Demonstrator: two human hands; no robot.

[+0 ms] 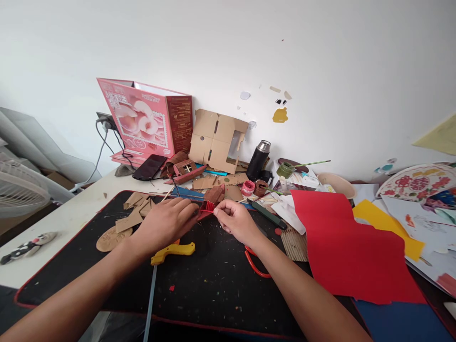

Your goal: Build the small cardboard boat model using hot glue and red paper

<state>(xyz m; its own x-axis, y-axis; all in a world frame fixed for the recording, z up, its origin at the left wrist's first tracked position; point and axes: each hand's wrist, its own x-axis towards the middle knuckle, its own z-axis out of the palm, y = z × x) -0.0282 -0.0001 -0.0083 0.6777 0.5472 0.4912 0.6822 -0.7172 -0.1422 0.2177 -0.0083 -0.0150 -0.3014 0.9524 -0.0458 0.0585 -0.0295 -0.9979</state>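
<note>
A small reddish-brown cardboard model boat (214,194) with a red ribbed part sits between my hands at the back of the black mat. My left hand (171,219) has its fingers curled together at the boat's left side and appears to steady it; its fingertips are partly hidden. My right hand (235,219) pinches a thin red strip (208,210) at the boat's near side. Just below my left hand lies a yellow glue gun (173,251) with a glue stick projecting from its end. Red-handled scissors (255,266) are partly covered by my right forearm.
Behind stand another cardboard boat (185,171), a phone (149,167), a pink box (142,118) and a black thermos (259,161). Paint jars (248,188) and a dark green cutter (267,214) lie right of centre. Red paper (352,251) covers the right side. Cardboard scraps (128,221) lie left.
</note>
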